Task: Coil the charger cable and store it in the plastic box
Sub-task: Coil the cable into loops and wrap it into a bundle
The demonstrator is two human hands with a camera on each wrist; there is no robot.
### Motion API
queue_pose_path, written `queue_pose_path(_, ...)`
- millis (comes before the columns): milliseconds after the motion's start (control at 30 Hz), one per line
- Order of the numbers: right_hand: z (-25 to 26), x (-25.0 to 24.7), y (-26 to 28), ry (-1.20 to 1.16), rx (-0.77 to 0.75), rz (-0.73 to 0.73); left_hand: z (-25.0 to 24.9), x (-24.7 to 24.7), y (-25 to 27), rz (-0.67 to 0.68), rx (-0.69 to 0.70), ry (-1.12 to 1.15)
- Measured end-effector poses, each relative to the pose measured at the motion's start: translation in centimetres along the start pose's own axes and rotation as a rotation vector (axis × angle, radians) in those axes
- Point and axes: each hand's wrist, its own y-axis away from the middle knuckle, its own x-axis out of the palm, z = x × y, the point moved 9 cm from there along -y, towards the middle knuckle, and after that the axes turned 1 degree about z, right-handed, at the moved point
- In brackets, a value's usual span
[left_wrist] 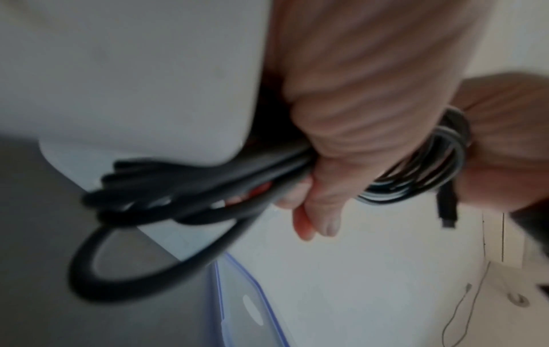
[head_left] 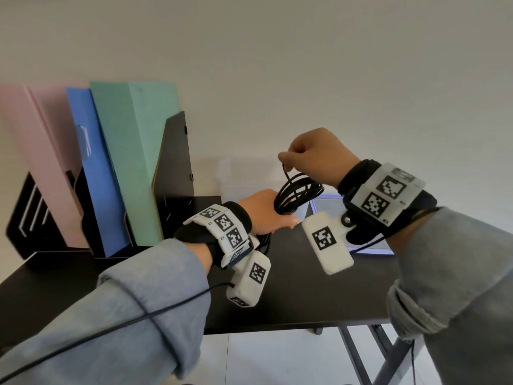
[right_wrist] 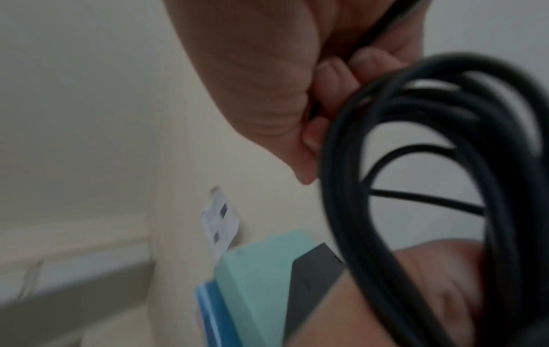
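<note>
Leftmost, three folders, pink, blue and green, stand upright in a black rack at the back of the dark desk, against the pale wall.

Next comes the left hand, raised over the desk with its fingers curled round the bottom of the cable. In the left wrist view the hand clamps several black loops together in its fist; more loops stick out on both sides of it, and a plug end hangs down on the right.

So the cable is coiled in the air between both hands, above the desk, just in front of the clear box by the wall. Not in it.

A blue-edged lid lies flat on the desk beside the box, partly hidden by the wrist gear.

Rightmost and highest, the right hand pinches one strand at the top of the coil, fingers curled. Its wrist view shows the fingertips closed on a thin black strand, blurred.
</note>
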Motion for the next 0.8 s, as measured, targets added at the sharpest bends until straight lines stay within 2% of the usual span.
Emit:
queue_pose_path(167, 3.6, 2.8, 2.0, 0.36, -0.205, 0.054, 0.7, -0.6, -0.1, -0.087, -0.042, -0.047)
queue_pose_path(267, 4.2, 4.0, 3.2, 0.408, -0.285, 0.064, 1.2, -1.0, -0.2, -0.096, -0.077, -0.103)
queue_pose_path(400, 4.2, 4.5, 3.9, 0.431, -0.373, 0.036, 2.6, -1.8, -0.2, -0.125, -0.121, 0.002)
queue_pose_path(467, 3.9, 4.6, 4.3, 0.437, -0.393, 0.01, 2.6, -2.2, -0.2, -0.159, -0.087, 0.136)
queue_pose_path(567, 3.4, 4.3, 4.9, 0.374, -0.413, -0.086, 2.5, -2.9, 0.3, -0.207, -0.065, 0.454)
queue_pose_path(667, 1.5, 4.1, 4.2, 0.259, -0.362, -0.058, 2.5, -2.3, 0.4, -0.148, -0.057, 0.732)
queue_pose_path(733, 0.6, 2.9, 3.9, 0.233, -0.359, -0.125, 2.1, -2.0, 0.5, -0.111, -0.033, 0.799)
queue_pose_path(800, -0.2, 1.9, 3.8, 0.251, -0.347, -0.175, 1.6, -1.9, 0.6, -0.087, -0.005, 0.773)
